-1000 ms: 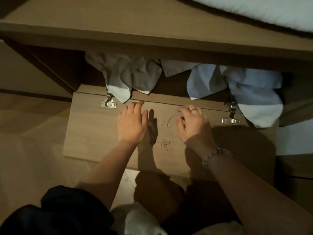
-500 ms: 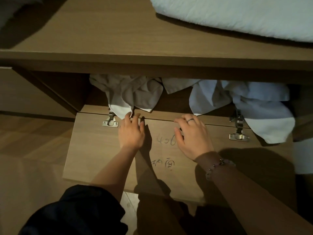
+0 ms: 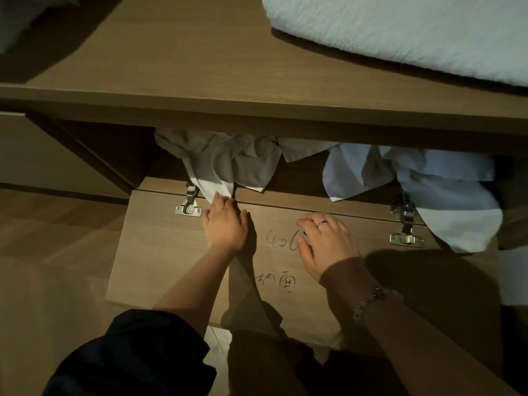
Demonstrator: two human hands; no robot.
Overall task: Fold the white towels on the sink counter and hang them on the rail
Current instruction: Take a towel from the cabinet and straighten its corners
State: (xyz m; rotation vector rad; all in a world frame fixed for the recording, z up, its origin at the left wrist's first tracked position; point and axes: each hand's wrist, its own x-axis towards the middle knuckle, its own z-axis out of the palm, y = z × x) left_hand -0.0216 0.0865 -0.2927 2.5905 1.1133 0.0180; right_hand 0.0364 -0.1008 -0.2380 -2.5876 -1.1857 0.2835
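Flanking "406" on the flap, left hand and right hand rest relaxed, empty, left touching cloth.

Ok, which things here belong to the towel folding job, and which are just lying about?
Job: white towel on the counter; left hand; right hand.
Lying about: crumpled cloths in the cabinet, one touched by the left hand; open flap door; hinges; bracelet.

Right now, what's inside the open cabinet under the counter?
Two crumpled bunches of white cloth: the left bunch, whose hanging corner the left hand touches, and the right bunch, spilling past the door's right hinge. The counter covers everything deeper in.
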